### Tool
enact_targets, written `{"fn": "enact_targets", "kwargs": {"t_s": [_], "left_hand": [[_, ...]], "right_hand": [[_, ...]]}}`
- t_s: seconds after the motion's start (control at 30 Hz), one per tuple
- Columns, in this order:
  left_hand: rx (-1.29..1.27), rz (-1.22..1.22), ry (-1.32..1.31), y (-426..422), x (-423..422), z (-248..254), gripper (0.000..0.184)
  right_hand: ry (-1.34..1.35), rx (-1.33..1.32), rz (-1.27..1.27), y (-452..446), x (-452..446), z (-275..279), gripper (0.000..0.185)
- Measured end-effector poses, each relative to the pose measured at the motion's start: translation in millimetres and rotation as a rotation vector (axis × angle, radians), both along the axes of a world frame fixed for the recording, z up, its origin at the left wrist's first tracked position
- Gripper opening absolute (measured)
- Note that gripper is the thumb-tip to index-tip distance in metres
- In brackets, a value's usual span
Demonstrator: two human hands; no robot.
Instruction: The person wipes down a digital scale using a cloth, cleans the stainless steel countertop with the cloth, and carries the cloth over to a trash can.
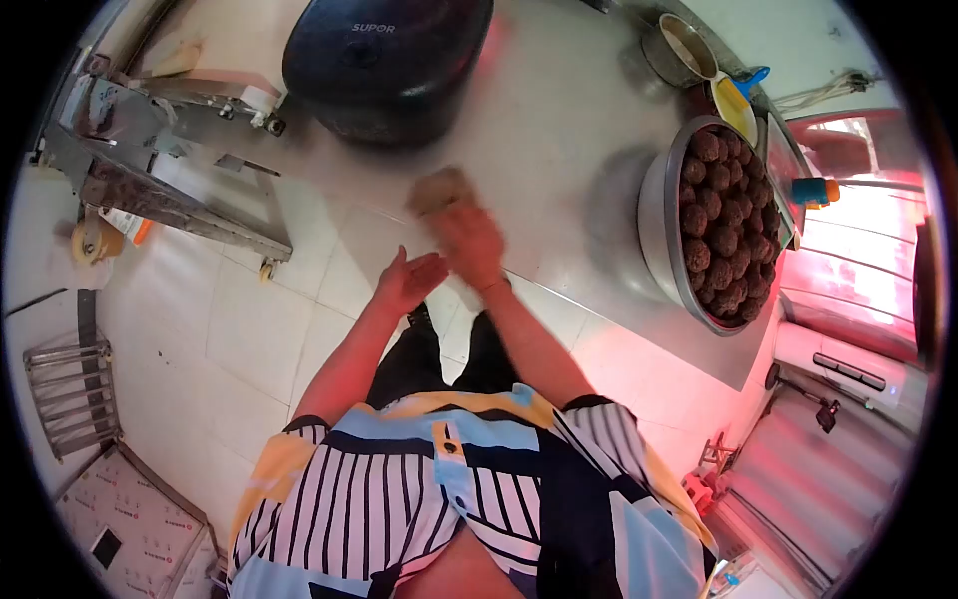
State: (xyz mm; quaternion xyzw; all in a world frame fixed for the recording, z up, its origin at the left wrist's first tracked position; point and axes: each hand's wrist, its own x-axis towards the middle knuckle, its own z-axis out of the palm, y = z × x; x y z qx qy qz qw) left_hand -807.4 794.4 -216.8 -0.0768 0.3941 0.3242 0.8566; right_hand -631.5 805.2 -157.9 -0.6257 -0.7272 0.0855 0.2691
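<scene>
My right hand (pixel 469 240), blurred by motion, is at the near edge of the metal table (pixel 569 130). It is on a brownish, cloth-like rag (pixel 439 192), which is smeared too; its exact kind is hard to make out. Close beside it on the left, my left hand (pixel 411 280) is held out over the floor with the fingers stretched, holding nothing. Beyond the rag stands a black Supor rice cooker (pixel 389 75) with its lid down.
A big metal basin (pixel 654 215) heaped with dark brown balls (pixel 723 235) stands on the right of the table. Behind it are a metal pot (pixel 679 50) and a blue-handled utensil (pixel 748 82). A metal frame (pixel 190 215) juts in at left.
</scene>
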Motion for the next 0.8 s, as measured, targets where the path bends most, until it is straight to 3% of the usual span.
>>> {"fn": "enact_targets", "kwargs": {"t_s": [0.03, 0.07, 0.1, 0.2, 0.27, 0.3, 0.33, 0.43, 0.5, 0.57, 0.63, 0.67, 0.73, 0.77, 0.8], "left_hand": [[0.027, 0.039, 0.021, 1.0, 2.7, -1.2, 0.061], [0.027, 0.086, -0.060, -6.0, -17.2, -42.2, 0.052], [0.037, 0.074, -0.084, -6.6, -29.4, -45.3, 0.051], [-0.007, 0.037, -0.131, -8.1, -35.5, -42.5, 0.048], [-0.138, -0.011, -0.107, -6.2, -32.9, -22.7, 0.047], [-0.083, -0.018, -0.279, -11.2, -32.6, -39.5, 0.047], [-0.075, -0.085, -0.254, -11.2, -23.0, -41.2, 0.046], [-0.086, -0.266, -0.112, -0.3, 28.7, -21.3, 0.045], [-0.075, -0.300, -0.112, -3.0, 50.5, -15.4, 0.040], [0.014, -0.365, -0.030, 2.1, 58.7, -23.8, 0.038], [-0.112, -0.340, -0.024, 14.8, 57.7, -16.5, 0.035], [-0.128, -0.307, 0.000, 15.7, 54.4, -9.3, 0.035], [-0.113, -0.199, -0.051, 11.1, 35.4, -26.8, 0.037], [-0.131, -0.159, 0.006, 10.9, 28.0, -22.9, 0.038], [-0.148, -0.116, 0.061, 18.9, 23.6, -15.0, 0.040]], "right_hand": [[0.023, -0.037, 0.110, -8.2, -25.6, 2.2, 0.037], [0.179, -0.069, 0.169, -18.6, -41.3, -5.7, 0.038], [0.335, -0.092, 0.221, -24.4, -47.9, -12.2, 0.039], [0.481, -0.022, 0.088, -29.4, 7.6, 27.6, 0.042], [0.340, 0.031, -0.127, -38.6, 74.8, 40.3, 0.043], [0.364, 0.048, -0.311, -46.3, 101.0, 48.6, 0.042], [0.193, 0.108, -0.489, -54.8, 117.5, 30.5, 0.040], [0.035, -0.174, -0.342, -53.8, 111.1, 1.6, 0.045], [0.280, -0.088, 0.113, -11.6, 96.3, 4.6, 0.044], [0.233, 0.031, 0.106, 43.4, 107.6, -1.7, 0.038], [0.325, 0.255, -0.291, 100.8, 155.8, 8.0, 0.033], [0.147, 0.366, -0.418, 127.2, 199.8, -8.2, 0.033], [0.186, 0.009, -0.663, 169.0, 275.0, 8.8, 0.045], [0.003, 0.108, -0.755, 184.5, 305.1, -20.4, 0.043], [-0.098, -0.017, -0.815, 190.8, 303.6, -19.2, 0.044]]}}
